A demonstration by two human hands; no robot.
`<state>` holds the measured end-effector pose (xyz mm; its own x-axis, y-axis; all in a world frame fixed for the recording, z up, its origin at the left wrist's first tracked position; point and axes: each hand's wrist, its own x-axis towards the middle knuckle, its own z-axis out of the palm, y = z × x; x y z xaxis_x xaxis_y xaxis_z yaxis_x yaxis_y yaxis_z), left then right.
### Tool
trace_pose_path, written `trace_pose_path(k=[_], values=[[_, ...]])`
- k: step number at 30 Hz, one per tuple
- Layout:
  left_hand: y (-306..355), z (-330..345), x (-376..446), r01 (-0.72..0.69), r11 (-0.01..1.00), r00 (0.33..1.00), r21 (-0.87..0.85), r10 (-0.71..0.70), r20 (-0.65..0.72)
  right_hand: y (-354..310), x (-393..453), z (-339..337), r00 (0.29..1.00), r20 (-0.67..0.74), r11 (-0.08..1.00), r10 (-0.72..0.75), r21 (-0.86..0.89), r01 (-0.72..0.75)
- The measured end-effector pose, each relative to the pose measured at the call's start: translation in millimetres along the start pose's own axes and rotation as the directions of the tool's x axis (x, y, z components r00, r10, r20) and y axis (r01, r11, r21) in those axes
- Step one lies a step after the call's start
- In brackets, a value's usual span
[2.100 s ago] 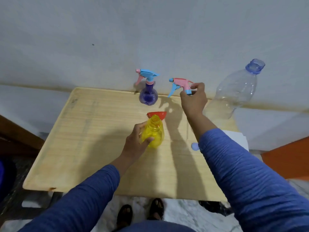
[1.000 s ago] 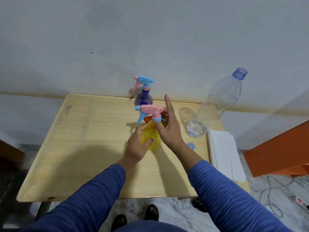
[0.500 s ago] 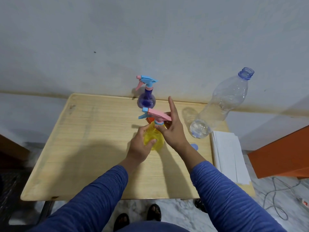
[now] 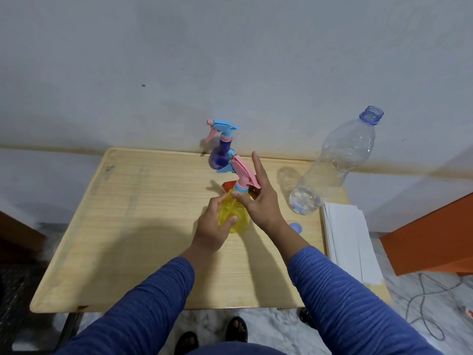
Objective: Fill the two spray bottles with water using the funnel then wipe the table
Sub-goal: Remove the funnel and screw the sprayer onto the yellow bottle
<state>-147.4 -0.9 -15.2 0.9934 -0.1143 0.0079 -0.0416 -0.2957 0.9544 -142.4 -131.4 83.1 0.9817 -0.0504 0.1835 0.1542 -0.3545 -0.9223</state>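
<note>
Wooden table (image 4: 128, 226) | left hand (image 4: 212, 226) grips yellow bottle (image 4: 236, 216) | right hand (image 4: 258, 201) fingers pinch pink sprayer (image 4: 242, 172), now tilted further

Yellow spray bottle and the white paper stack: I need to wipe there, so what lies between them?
In the head view, between the yellow spray bottle and the white paper stack lie the right hand, its forearm, and a small blue cap.

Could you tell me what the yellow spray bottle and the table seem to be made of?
The yellow spray bottle looks like translucent glossy plastic, since light passes through its body. The table looks like pale wood or wood-look laminate, with fine grain lines and a matte finish.
</note>
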Motion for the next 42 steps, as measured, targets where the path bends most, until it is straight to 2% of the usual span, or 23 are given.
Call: trace_pose_path(k=[7, 13, 22, 24, 30, 37, 39, 42], values=[[-2.2, 0.2, -0.3, -0.004, 1.0, 1.0, 0.016, 0.004, 0.004, -0.1, -7.3, 4.5, 0.997, -0.042, 0.997, -0.063, -0.044, 0.061], [-4.1, 0.7, 0.3, 0.005, 1.0, 1.0, 0.018, -0.005, -0.013, -0.9, -2.3, -18.5, 0.984, 0.154, 0.992, -0.092, -0.07, 0.103], [-2.4, 1.8, -0.4, 0.014, 1.0, 1.0, 0.024, -0.014, -0.02, -2.6, 0.4, -12.1, 0.992, 0.053, 0.991, -0.115, -0.067, 0.118], [-0.8, 2.2, -0.5, 0.017, 1.0, 1.0, 0.024, -0.017, -0.009, -3.2, 0.2, -12.1, 0.987, 0.062, 0.985, -0.148, -0.079, 0.152], [-2.0, 3.1, 0.6, 0.038, 0.999, 0.999, 0.027, -0.038, -0.008, -4.3, -2.6, -12.5, 0.989, 0.071, 0.988, -0.13, -0.079, 0.136], [3.2, 4.6, -0.8, 0.047, 0.999, 0.999, -0.004, -0.047, -0.02, -1.6, -3.4, 1.5, 0.993, -0.117, 1.0, -0.027, -0.009, 0.026], [3.2, 4.7, -0.9, 0.047, 0.999, 0.999, 0.011, -0.047, -0.021, -1.6, -2.2, 0.8, 0.994, -0.104, 0.998, -0.04, -0.049, 0.035], [4.0, 4.2, -1.5, 0.039, 0.999, 0.999, 0.006, -0.039, -0.02, 1.6, 0.4, -10.3, 0.997, 0.021, 0.99, -0.07, -0.117, 0.072]])
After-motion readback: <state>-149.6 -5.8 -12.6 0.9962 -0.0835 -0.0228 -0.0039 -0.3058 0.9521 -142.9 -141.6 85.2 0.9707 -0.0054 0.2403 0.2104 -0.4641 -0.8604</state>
